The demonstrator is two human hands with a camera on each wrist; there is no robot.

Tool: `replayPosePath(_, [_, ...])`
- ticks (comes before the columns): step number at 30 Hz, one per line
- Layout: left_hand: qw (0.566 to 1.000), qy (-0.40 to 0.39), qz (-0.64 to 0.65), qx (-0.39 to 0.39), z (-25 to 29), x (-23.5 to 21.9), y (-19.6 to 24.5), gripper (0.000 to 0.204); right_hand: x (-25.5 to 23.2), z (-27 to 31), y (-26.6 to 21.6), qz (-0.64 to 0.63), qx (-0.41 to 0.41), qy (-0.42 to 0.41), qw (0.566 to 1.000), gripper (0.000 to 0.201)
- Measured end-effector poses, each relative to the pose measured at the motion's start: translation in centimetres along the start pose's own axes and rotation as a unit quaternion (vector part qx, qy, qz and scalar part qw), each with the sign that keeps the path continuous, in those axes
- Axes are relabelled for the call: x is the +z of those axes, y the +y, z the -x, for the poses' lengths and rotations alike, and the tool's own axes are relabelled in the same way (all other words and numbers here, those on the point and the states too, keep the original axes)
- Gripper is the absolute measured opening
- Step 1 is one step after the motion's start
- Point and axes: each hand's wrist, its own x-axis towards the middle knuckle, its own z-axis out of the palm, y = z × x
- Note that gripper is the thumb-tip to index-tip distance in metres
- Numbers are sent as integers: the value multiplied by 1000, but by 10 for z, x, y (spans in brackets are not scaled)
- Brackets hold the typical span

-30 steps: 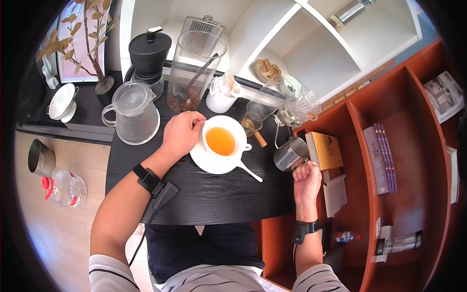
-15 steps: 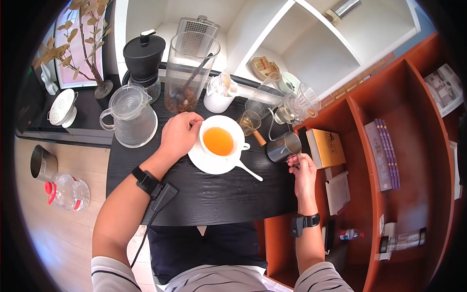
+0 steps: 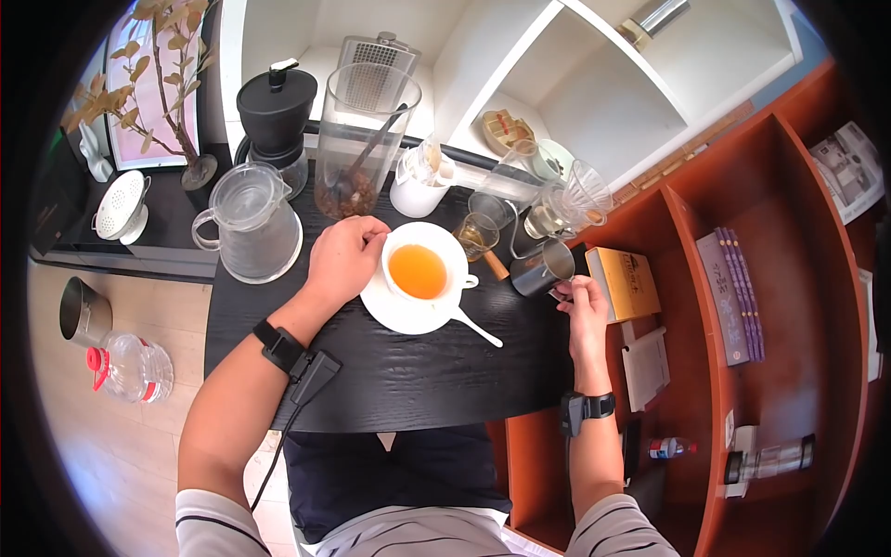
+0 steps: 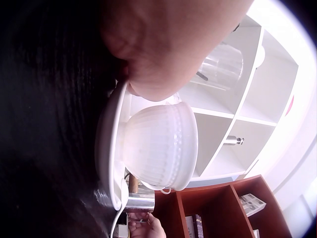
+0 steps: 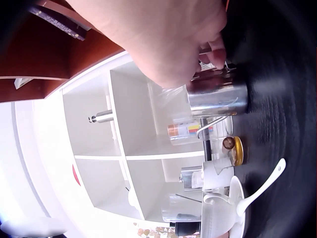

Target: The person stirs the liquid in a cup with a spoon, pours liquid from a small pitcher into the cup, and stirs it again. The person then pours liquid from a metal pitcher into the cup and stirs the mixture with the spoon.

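Note:
A white cup (image 4: 158,144) of orange-amber liquid (image 3: 418,271) stands on a white saucer (image 3: 394,317) in the middle of the black table. A white spoon (image 3: 480,330) lies on the saucer, its handle reaching past the rim to the front right. My left hand (image 3: 342,258) pinches the saucer's left edge between thumb and fingers. At the table's right side stands a shiny metal milk jug (image 5: 218,96). My right hand (image 3: 585,311) holds this jug by its handle, the fingers bent around it in the right wrist view.
Behind the cup are a glass jug (image 3: 246,227), a black grinder (image 3: 276,102), a tall clear container (image 3: 362,111) and a white pot (image 3: 422,190). A small glass pot with a wooden handle (image 3: 495,265) lies between cup and milk jug. A red-brown bookshelf (image 3: 682,223) borders the right.
The milk jug and my right hand have moved slightly away from me and left, and the fingers have changed their hold at the handle. My left hand stays at the saucer.

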Motion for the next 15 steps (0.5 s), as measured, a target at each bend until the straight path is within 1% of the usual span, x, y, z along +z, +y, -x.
replayPosePath(1, [1000,0,9,-6,0,0,1,17,3,2,-3,51,-39,42,997,19])
replayPosePath(2, [1000,0,8,-7,0,0,2,17,5,5,-5,52,-38,41,997,19])
replayPosePath(3, [1000,-1,6,-8,0,-1,2,17,8,9,-7,129,-155,113,973,19])
replayPosePath(4, [1000,-1,3,-8,0,-1,2,17,11,15,-11,204,-267,182,924,19])
replayPosePath(5, [1000,-2,2,-9,0,-2,5,17,15,28,-23,180,-233,159,942,19])
replayPosePath(6, [1000,-3,-5,-13,0,-3,7,17,21,36,-27,179,-231,159,943,19])
replayPosePath(8, [1000,-10,-16,-16,0,-2,8,16,39,53,-38,126,-200,1,972,24])
replayPosePath(10, [1000,-7,0,-10,0,-2,6,16,61,70,-63,228,-216,-39,949,31])
replayPosePath(11, [1000,-8,-3,-11,0,-1,5,16,68,69,-61,257,-256,-48,931,36])
replayPosePath(12, [1000,-4,-4,-4,1,-1,5,16,74,68,-59,276,-278,-48,919,39])
replayPosePath(14, [1000,0,-7,4,1,-2,6,16,84,65,-58,302,-251,-57,918,40])
replayPosePath(15, [1000,-3,-5,-1,1,-3,6,16,88,63,-57,300,-252,-56,918,40])
